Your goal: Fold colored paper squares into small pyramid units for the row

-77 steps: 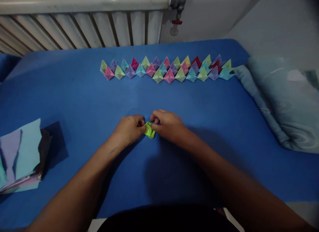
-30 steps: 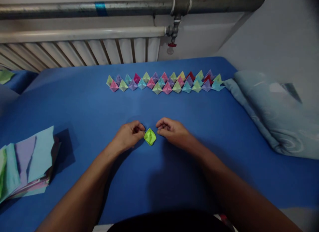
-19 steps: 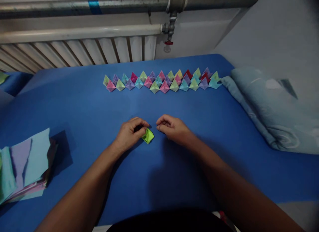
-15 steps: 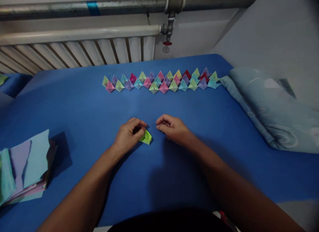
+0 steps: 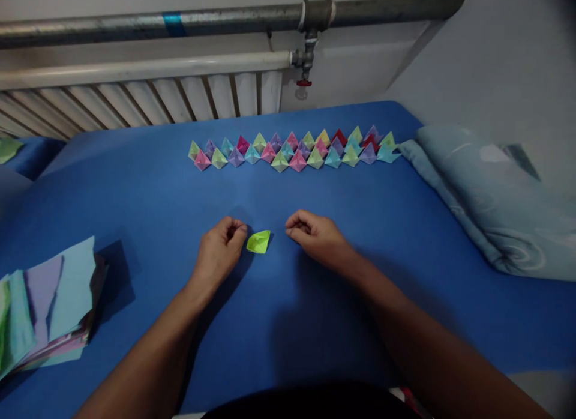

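Note:
A small yellow-green folded paper boat lies on the blue surface between my hands. Just to its left is my left hand, fingers curled and thumb against the index finger, with nothing visible in them. My right hand hovers or rests to the right of the boat, a short gap away. Its fingers are likewise curled closed, and nothing shows between them. Farther back, several folded paper boats in pink, green, blue, purple, yellow and red stand in tight rows.
At the left lies a stack of coloured paper sheets. A folded light-blue blanket takes up the right side. Behind the blue surface are a white radiator, a metal pipe and a red-handled valve.
My left hand has let go of the yellow-green boat and drawn left, leaving it fully in sight. The boat has turned and shifted slightly. My right hand has barely moved.

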The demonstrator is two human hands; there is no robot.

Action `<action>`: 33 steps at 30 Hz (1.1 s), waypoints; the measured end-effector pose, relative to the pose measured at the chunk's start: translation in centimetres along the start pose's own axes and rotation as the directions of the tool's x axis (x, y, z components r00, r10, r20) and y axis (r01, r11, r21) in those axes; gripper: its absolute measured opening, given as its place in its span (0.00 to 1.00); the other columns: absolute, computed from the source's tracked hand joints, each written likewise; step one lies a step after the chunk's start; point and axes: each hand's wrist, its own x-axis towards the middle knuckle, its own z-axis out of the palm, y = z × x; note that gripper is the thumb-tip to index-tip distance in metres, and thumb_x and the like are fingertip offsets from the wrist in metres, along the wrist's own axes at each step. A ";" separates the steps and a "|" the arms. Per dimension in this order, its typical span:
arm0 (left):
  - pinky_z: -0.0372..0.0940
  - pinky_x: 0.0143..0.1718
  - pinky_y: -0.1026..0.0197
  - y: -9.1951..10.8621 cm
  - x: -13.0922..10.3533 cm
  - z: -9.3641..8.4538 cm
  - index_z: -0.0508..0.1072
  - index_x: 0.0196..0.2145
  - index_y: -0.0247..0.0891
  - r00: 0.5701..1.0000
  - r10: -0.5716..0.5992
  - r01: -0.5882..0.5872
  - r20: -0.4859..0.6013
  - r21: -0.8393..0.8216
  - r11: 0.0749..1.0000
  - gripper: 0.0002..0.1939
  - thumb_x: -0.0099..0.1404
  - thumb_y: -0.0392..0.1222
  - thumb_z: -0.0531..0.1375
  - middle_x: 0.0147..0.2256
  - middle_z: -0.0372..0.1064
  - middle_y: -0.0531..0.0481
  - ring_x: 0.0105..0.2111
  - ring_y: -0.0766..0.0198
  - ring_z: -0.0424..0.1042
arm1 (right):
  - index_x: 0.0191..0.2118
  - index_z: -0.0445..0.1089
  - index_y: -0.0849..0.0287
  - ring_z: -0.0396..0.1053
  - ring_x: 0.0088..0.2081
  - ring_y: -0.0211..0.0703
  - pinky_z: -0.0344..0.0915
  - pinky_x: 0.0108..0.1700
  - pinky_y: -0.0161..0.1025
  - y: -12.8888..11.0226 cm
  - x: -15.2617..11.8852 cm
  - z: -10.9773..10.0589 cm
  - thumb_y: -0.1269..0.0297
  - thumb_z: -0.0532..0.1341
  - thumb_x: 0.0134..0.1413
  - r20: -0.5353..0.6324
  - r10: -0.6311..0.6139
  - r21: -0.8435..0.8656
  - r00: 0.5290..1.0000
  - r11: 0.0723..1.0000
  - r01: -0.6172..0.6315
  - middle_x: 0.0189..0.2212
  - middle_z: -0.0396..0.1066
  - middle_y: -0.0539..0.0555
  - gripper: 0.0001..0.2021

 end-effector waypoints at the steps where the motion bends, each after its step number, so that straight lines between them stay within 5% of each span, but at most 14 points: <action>1: 0.61 0.24 0.64 -0.1 0.2 -0.1 0.72 0.34 0.38 0.999 0.032 -0.031 -0.026 0.033 0.999 0.09 0.62 0.43 0.55 0.24 0.67 0.53 0.22 0.67 0.65 | 0.29 0.66 0.58 0.57 0.24 0.34 0.54 0.27 0.33 0.0 -0.1 0.1 0.66 0.57 0.49 0.005 -0.020 -0.042 1.000 0.999 0.020 0.22 0.62 0.46 0.02; 6: 0.67 0.37 0.60 -0.5 0.7 0.2 0.73 0.42 0.37 0.995 0.086 -0.084 0.040 -0.056 0.995 0.13 0.61 0.36 0.54 0.38 0.74 0.46 0.35 0.63 0.73 | 0.34 0.68 0.58 0.59 0.24 0.33 0.54 0.28 0.33 0.0 -0.6 0.7 0.71 0.55 0.51 0.069 -0.070 -0.155 0.995 0.985 0.079 0.23 0.64 0.45 0.06; 16: 0.65 0.21 0.65 -0.5 -0.2 1.0 0.70 0.39 0.36 0.973 -0.053 0.095 0.226 -0.179 0.979 0.11 0.58 0.35 0.54 0.28 0.68 0.51 0.23 0.68 0.68 | 0.40 0.68 0.57 0.60 0.23 0.32 0.56 0.27 0.31 -0.7 -1.2 0.5 0.74 0.55 0.47 0.118 0.021 -0.113 0.993 0.994 -0.008 0.24 0.65 0.45 0.12; 19: 0.63 0.22 0.66 -0.8 -0.1 1.0 0.72 0.38 0.36 0.983 0.005 0.016 0.184 -0.114 0.993 0.10 0.58 0.38 0.56 0.25 0.67 0.53 0.22 0.68 0.67 | 0.39 0.68 0.58 0.61 0.24 0.32 0.57 0.28 0.31 -0.8 -1.3 0.7 0.73 0.57 0.46 0.131 0.007 -0.108 0.991 0.994 0.007 0.26 0.67 0.46 0.12; 28: 0.61 0.31 0.63 -0.4 -0.1 1.6 0.74 0.30 0.39 0.935 0.305 -0.335 0.178 0.171 0.927 0.06 0.61 0.39 0.58 0.27 0.70 0.52 0.27 0.67 0.67 | 0.34 0.68 0.59 0.65 0.32 0.38 0.57 0.36 0.35 -0.3 -1.4 2.3 0.70 0.57 0.57 0.104 -0.193 -0.504 0.976 0.835 0.219 0.31 0.70 0.52 0.03; 33: 0.59 0.31 0.63 -0.4 -0.2 2.0 0.72 0.28 0.37 0.920 0.346 -0.389 0.187 0.316 0.865 0.07 0.63 0.36 0.57 0.28 0.70 0.51 0.27 0.67 0.67 | 0.34 0.68 0.59 0.65 0.33 0.39 0.55 0.36 0.36 -0.3 -1.3 2.6 0.67 0.55 0.61 0.132 -0.219 -0.598 0.967 0.760 0.254 0.31 0.70 0.53 0.06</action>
